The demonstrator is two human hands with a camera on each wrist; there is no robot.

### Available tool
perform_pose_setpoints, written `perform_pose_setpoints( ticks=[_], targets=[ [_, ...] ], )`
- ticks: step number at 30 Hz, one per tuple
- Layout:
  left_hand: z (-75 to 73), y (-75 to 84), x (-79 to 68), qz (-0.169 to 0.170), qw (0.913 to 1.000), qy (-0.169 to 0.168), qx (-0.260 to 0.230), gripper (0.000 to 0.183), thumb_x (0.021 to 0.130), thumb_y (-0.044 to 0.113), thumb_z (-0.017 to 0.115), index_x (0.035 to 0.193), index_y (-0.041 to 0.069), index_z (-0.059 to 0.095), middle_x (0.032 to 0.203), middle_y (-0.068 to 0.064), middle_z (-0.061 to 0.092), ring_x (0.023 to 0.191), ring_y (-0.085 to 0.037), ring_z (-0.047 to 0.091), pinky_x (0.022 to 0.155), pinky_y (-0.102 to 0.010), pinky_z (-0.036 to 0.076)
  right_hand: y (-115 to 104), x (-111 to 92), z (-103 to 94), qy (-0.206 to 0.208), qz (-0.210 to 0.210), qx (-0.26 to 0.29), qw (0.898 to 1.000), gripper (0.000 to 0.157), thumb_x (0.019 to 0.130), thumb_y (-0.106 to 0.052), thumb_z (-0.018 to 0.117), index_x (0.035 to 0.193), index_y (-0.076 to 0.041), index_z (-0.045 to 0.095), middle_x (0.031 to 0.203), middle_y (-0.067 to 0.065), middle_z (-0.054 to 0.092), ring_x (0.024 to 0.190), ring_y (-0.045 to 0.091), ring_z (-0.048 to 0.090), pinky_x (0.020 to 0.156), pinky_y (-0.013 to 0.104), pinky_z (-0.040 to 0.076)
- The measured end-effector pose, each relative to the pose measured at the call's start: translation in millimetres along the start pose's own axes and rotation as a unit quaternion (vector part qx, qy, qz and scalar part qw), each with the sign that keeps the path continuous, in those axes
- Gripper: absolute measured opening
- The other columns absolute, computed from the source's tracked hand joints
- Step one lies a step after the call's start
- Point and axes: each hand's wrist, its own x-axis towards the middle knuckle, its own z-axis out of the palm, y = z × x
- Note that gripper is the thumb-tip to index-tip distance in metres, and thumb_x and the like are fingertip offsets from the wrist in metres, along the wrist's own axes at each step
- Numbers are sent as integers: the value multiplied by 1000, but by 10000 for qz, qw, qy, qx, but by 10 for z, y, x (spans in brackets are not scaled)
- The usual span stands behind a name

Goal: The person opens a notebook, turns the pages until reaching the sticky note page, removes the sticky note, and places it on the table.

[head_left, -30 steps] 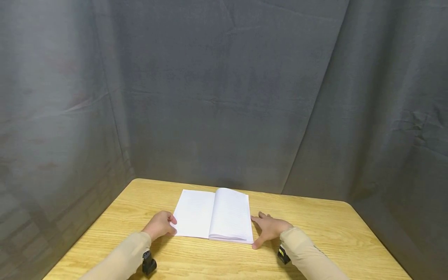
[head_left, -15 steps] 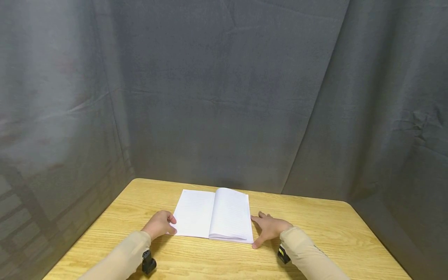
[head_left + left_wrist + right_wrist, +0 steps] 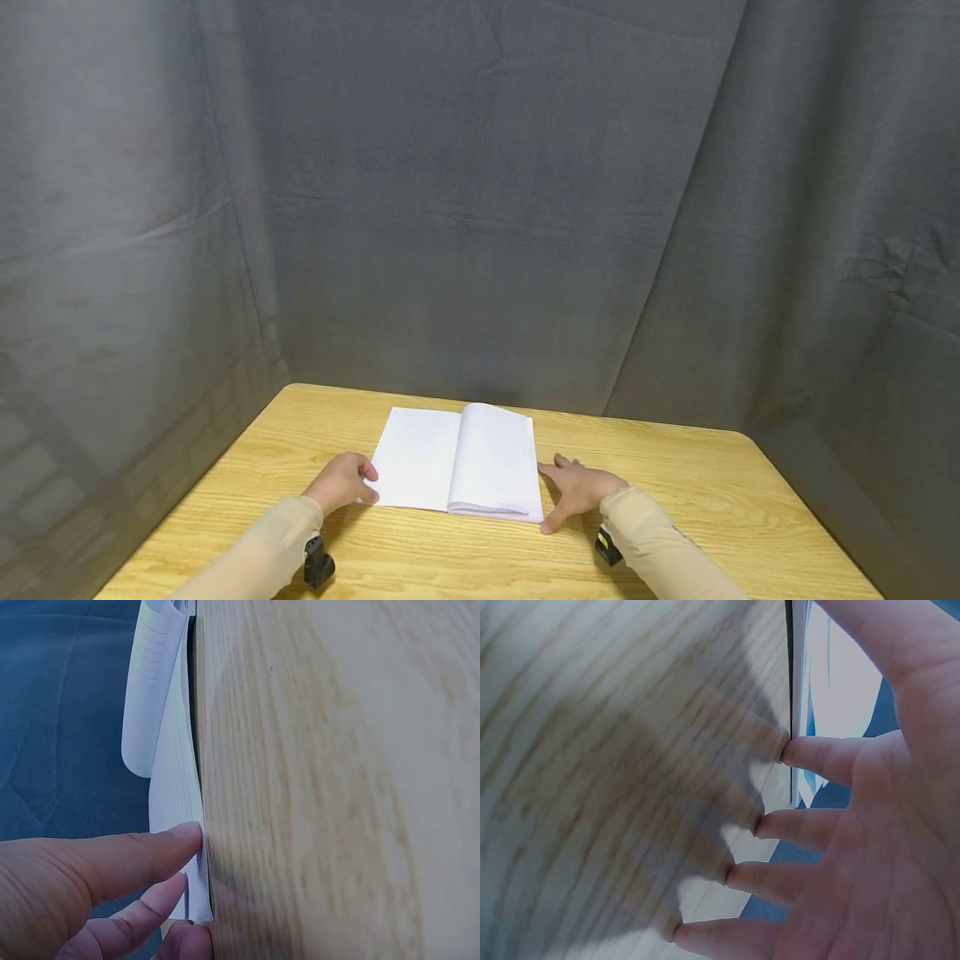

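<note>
A notebook (image 3: 416, 458) lies spread open on the wooden table, its lined pages white. Its right-hand pages bow upward near the spine, and their loose edges show at the front. My left hand (image 3: 343, 482) touches the lower left corner; in the left wrist view, its thumb (image 3: 169, 844) lies against the page edge with the other fingers close by, partly out of frame. At the opposite side my right hand (image 3: 577, 490) has its fingers spread. Its thumb touches the lower right corner, while the fingertips (image 3: 769, 823) rest on the tabletop beside the cover edge.
The light wooden table (image 3: 450, 558) has rounded far corners. Grey curtains (image 3: 480, 208) hang behind it and along both sides. Dark wrist cameras (image 3: 318, 564) are strapped under the beige sleeves (image 3: 258, 550).
</note>
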Motion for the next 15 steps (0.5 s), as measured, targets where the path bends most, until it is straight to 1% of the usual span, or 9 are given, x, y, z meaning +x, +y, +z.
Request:
perform_pose_setpoints(
  ticks=[6, 9, 12, 15],
  targets=[
    [-21, -21, 23, 46, 10000, -12, -59, 24, 67, -1, 80, 86, 0, 65, 81, -6, 60, 76, -21, 53, 71, -37, 47, -1, 1, 2, 18, 4, 18, 10000, 107, 65, -50, 85, 148, -5, 34, 152, 31, 24, 136, 57, 25, 104, 71, 26],
    [-45, -35, 60, 95, 9997, 32, -224, 22, 69, 0, 78, 87, 0, 66, 83, -6, 61, 77, -21, 53, 71, -37, 48, -2, 0, -1, 21, 2, 0, 10000, 107, 65, -50, 85, 148, -6, 34, 152, 31, 25, 136, 57, 25, 104, 71, 27],
    [-89, 20, 97, 163, 9993, 107, -333, 20, 73, 4, 78, 90, 1, 67, 87, -7, 60, 80, -22, 53, 73, -37, 48, 0, -3, -6, 4, -20, 2, 10000, 107, 65, -50, 84, 149, -6, 34, 152, 31, 24, 136, 57, 25, 104, 71, 27],
    [-131, 152, 126, 348, 9982, 180, -457, 23, 75, 6, 77, 95, 0, 68, 94, -11, 60, 85, -23, 53, 78, -40, 47, 10, -5, -7, -11, -38, 10, 10000, 107, 65, -51, 84, 149, -5, 33, 152, 31, 24, 136, 57, 25, 104, 71, 27]
  ],
)
